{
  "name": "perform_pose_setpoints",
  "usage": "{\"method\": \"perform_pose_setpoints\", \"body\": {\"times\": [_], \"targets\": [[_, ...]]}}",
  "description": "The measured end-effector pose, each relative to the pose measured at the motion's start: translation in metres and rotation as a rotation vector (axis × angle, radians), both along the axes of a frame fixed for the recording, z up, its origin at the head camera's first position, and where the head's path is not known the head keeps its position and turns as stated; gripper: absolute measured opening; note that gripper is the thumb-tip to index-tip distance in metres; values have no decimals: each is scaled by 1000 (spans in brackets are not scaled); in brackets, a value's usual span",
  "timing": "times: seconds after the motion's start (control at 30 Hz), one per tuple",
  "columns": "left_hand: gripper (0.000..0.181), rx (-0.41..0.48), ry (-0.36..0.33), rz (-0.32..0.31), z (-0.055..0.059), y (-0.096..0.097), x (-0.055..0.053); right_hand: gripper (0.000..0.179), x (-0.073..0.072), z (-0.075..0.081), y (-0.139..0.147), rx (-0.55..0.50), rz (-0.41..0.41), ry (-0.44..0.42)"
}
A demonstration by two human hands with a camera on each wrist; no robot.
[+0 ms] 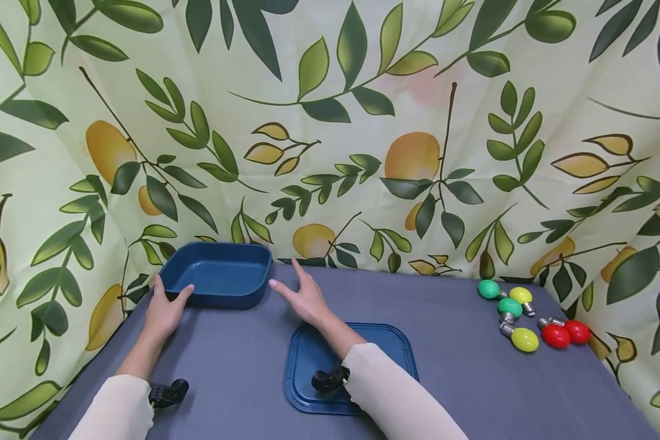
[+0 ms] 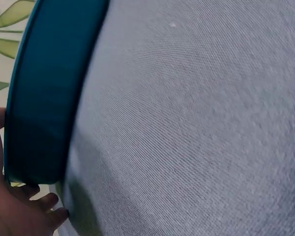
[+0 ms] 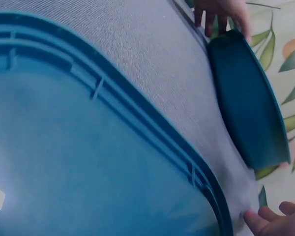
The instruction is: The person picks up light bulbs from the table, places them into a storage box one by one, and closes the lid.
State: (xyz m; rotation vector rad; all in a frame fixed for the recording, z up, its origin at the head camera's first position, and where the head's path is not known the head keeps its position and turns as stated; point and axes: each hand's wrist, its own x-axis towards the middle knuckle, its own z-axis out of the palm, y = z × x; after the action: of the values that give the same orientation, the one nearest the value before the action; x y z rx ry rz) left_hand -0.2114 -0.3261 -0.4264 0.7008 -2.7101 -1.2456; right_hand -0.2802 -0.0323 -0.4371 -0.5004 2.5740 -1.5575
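A deep blue rectangular container [image 1: 220, 272] with rounded corners stands open side up at the back left of the table. My left hand [image 1: 165, 311] is at its front left corner, with the thumb by the front rim and the fingers beside the left end. The left wrist view shows those fingers [image 2: 48, 200] spread near the container's end wall. To the right of the container, and apart from it, my right hand [image 1: 308, 299] is held with its fingers extended and nothing in it. Beneath the right forearm lies a flat blue lid [image 1: 401, 351], partly hidden by the sleeve.
Several bulb-shaped items lie at the table's right: green [image 1: 488, 289], yellow [image 1: 525, 340] and red [image 1: 555, 336], with silvery screw bases. A leaf-patterned cloth [image 1: 330, 183] hangs behind and along the sides of the grey-blue table [image 1: 451, 379].
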Motion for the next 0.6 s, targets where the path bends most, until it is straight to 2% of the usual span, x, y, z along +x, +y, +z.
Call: {"method": "perform_pose_setpoints", "body": {"times": [0.13, 0.3, 0.43, 0.6], "targets": [[97, 22, 1, 7, -4, 0, 7, 82, 5, -9, -18, -20, 25, -27], [99, 11, 9, 2, -2, 0, 9, 82, 11, -13, -38, -46, 43, -55], [103, 18, 19, -19, -1, 5, 7, 84, 13, -14, -44, -66, 24, -60], [107, -10, 47, -26, -1, 18, -1, 84, 9, -14, -34, -64, -19, -34]]}}
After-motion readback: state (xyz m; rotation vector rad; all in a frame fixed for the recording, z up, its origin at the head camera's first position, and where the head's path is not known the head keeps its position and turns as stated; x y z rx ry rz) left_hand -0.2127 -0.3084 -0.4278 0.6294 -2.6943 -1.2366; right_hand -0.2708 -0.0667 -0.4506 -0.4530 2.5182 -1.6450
